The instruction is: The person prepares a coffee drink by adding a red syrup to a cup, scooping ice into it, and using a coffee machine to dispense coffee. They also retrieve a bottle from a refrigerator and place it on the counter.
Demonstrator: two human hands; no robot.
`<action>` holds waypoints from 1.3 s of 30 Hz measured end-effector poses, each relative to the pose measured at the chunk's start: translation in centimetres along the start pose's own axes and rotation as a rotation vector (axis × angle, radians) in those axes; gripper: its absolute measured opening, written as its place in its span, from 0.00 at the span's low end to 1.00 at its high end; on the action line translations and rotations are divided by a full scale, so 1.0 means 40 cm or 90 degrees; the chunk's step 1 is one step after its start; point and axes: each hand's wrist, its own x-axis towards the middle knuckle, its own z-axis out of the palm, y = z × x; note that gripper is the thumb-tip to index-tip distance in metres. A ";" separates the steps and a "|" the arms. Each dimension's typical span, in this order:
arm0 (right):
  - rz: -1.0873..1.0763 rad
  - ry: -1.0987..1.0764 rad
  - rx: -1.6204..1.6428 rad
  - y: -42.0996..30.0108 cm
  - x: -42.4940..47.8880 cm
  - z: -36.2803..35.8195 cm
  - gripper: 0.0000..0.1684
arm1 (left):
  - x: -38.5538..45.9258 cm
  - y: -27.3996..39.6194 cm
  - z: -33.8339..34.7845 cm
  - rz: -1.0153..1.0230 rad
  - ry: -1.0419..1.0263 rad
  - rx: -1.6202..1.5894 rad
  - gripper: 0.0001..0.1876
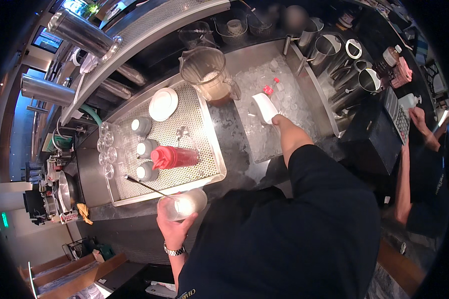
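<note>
My left hand (176, 224), with a metal watch at the wrist, holds a ribbed clear glass (183, 204) with pale contents; a dark straw or stirrer leans out of it. My right hand (278, 121) grips a white scoop (265, 106) over the ice (280, 78) in a metal ice bin (310, 86). Red-capped items (268, 89) lie on the ice. A large clear pitcher (205, 74) with cloudy liquid stands beside the bin. On the perforated metal drain tray (134, 190) are a red-lidded bottle (172, 157) lying on its side, grey cups (144, 148) and stacked white saucers (163, 104).
Upturned clear glasses (108, 155) line the tray's far left end. Metal canisters (327, 46) stand behind the bin's right wall. A dark box (370, 134) sits right of the bin, with a co-worker's arm (404, 187) beyond it. A metal shelf edge (164, 26) runs above the tray.
</note>
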 end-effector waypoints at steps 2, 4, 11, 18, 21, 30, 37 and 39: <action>-0.003 -0.060 0.030 0.018 0.004 -0.036 0.24 | 0.013 0.005 0.024 0.002 -0.011 -0.025 0.41; -0.004 -0.154 0.068 0.041 0.003 -0.121 0.22 | 0.032 0.017 0.055 -0.002 -0.021 -0.041 0.41; 0.011 -0.249 0.099 0.132 -0.109 -0.400 0.20 | 0.139 0.056 0.122 0.103 -0.119 0.070 0.42; -0.090 0.130 0.028 -0.025 -0.219 -0.272 0.15 | 0.203 0.055 0.174 0.111 -0.181 0.060 0.42; -0.186 0.255 0.177 -0.227 -0.465 -0.304 0.17 | 0.209 0.080 0.168 0.122 -0.190 0.096 0.42; -0.016 0.384 0.198 -0.022 -0.006 -0.127 0.25 | 0.238 0.070 0.161 0.112 -0.181 0.128 0.42; -0.099 0.264 0.219 -0.016 0.007 -0.215 0.18 | 0.230 0.048 0.177 0.033 -0.170 0.058 0.41; -0.122 0.288 0.214 -0.045 0.030 -0.214 0.18 | 0.223 0.052 0.182 0.046 -0.157 0.068 0.41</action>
